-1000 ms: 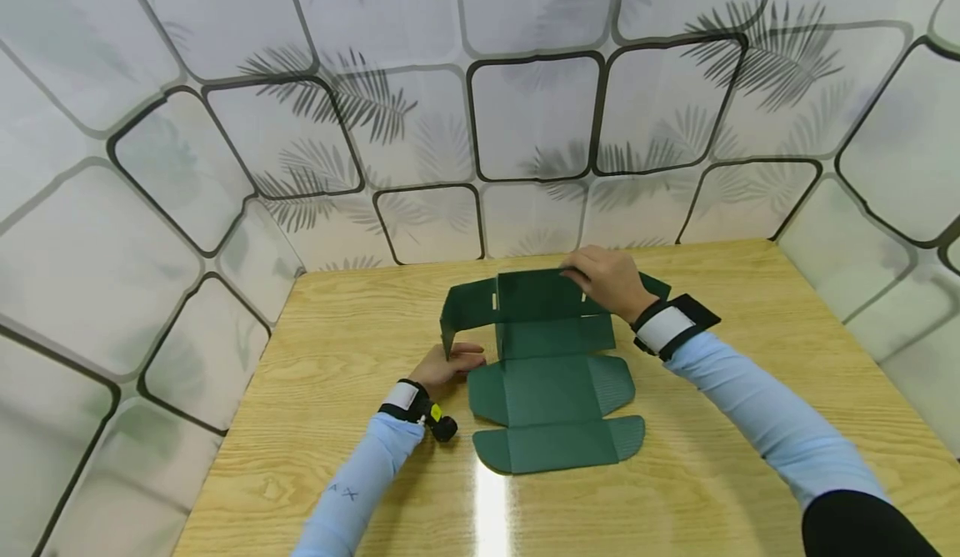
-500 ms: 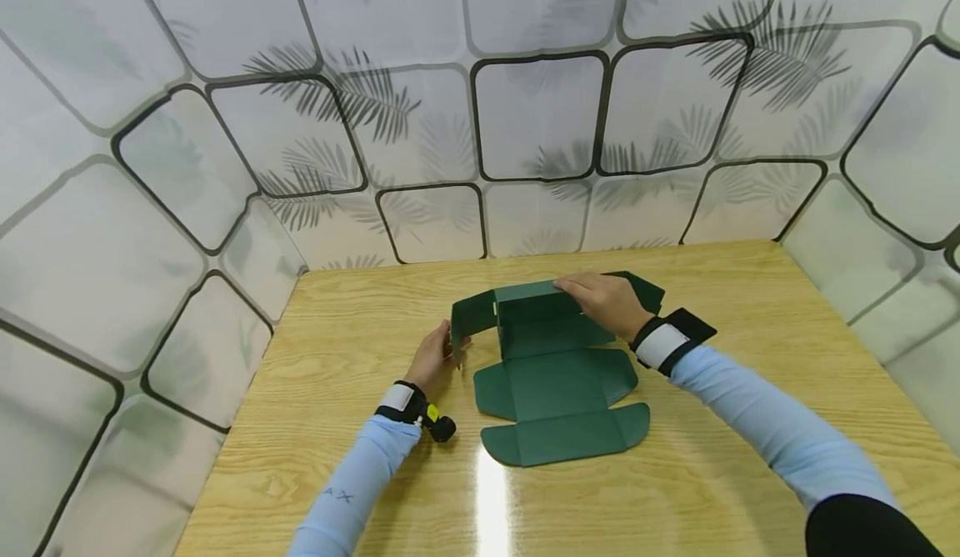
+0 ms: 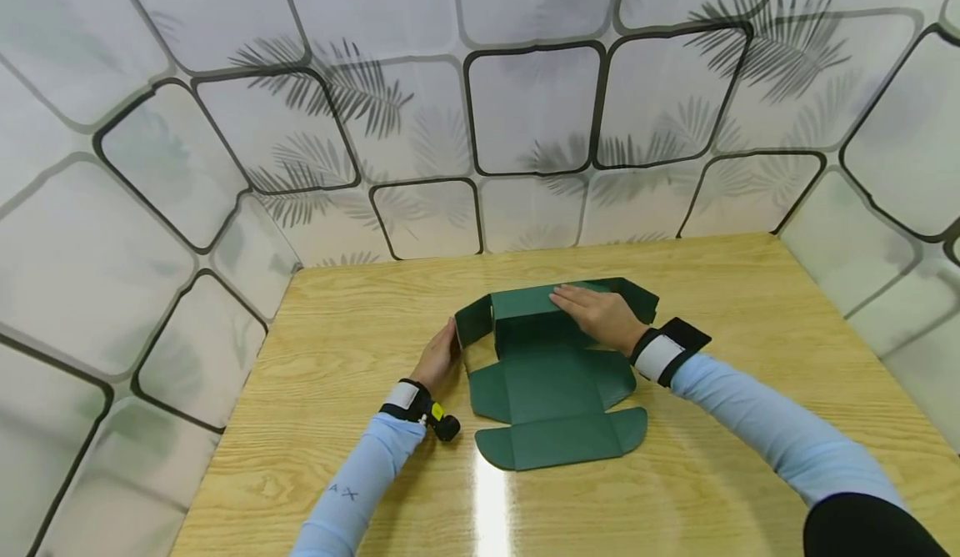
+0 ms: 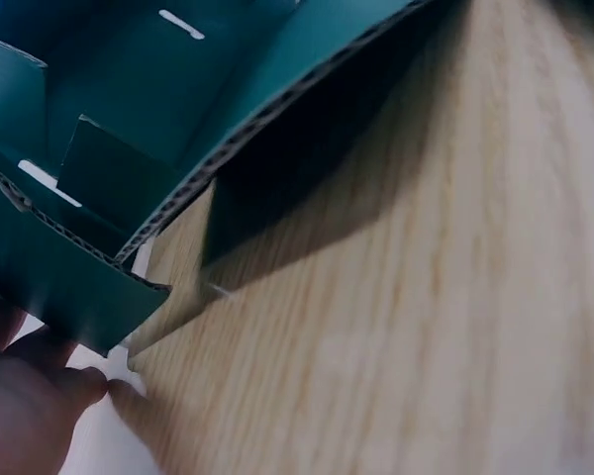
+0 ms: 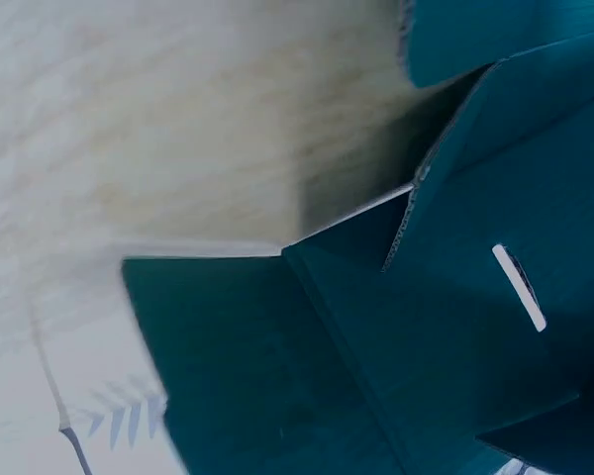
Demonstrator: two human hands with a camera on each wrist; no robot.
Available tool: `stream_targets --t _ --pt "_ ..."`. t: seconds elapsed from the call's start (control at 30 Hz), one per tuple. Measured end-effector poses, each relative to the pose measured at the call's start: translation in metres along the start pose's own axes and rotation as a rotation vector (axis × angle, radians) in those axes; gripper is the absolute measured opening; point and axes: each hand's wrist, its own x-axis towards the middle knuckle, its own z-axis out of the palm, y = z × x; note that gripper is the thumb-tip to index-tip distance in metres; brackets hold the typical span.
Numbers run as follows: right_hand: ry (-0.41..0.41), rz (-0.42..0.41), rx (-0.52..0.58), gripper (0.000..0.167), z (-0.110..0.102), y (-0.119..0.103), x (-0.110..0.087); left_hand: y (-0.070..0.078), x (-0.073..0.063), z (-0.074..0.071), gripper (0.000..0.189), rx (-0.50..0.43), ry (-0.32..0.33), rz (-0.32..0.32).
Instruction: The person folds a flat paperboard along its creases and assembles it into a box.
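A dark green cardboard box blank (image 3: 553,386) lies partly folded on the table, its far panels raised and its near panels flat. My right hand (image 3: 600,317) rests with extended fingers on the folded-over far panel (image 3: 521,301). At the far left, my left hand (image 3: 437,355) touches the outer face of the raised left flap (image 3: 475,321). In the left wrist view, the fingers of that hand (image 4: 25,406) lie against the outside of the flap (image 4: 69,267). The right wrist view shows a wide green flap (image 5: 247,366) and a narrow slot; the hand is out of that view.
The wood-grain table (image 3: 352,315) carries the box. Patterned curtains (image 3: 536,115) rise behind the table and along both sides. A bright light reflection (image 3: 491,503) falls on the near part of the tabletop.
The upright far panel has been folded forward under my right hand, which moved slightly down. My left hand moved from beside the middle panels up to the outside of the left flap.
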Motion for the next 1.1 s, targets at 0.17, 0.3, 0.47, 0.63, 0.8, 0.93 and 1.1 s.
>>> stream_targets --t 0.17,0.3,0.47,0.63,0.8,0.93,1.1 --pt "0.007 0.030 0.028 0.052 0.005 -0.004 -0.001 0.001 0.002 -0.004 0.063 -0.099 0.001 -0.047" --pt "0.017 0.037 0.023 0.050 0.007 -0.004 -0.001 0.004 0.001 -0.007 0.063 -0.211 0.054 -0.061" --pt "0.011 0.020 -0.016 0.050 0.008 -0.006 -0.003 0.007 -0.001 -0.010 0.064 -0.256 0.104 -0.084" --pt "0.024 0.029 -0.018 0.053 0.009 -0.006 -0.005 0.009 -0.002 -0.010 0.065 -0.263 0.096 -0.081" --pt "0.050 0.022 -0.028 0.056 0.010 -0.007 -0.004 0.008 -0.001 -0.011 0.061 -0.288 0.113 -0.098" --pt "0.044 0.028 -0.021 0.050 0.011 -0.007 -0.002 0.006 0.001 -0.011 0.061 -0.321 0.154 -0.120" --pt "0.016 0.050 -0.013 0.022 0.012 -0.006 -0.002 0.003 0.002 -0.011 0.064 -0.330 0.171 -0.133"
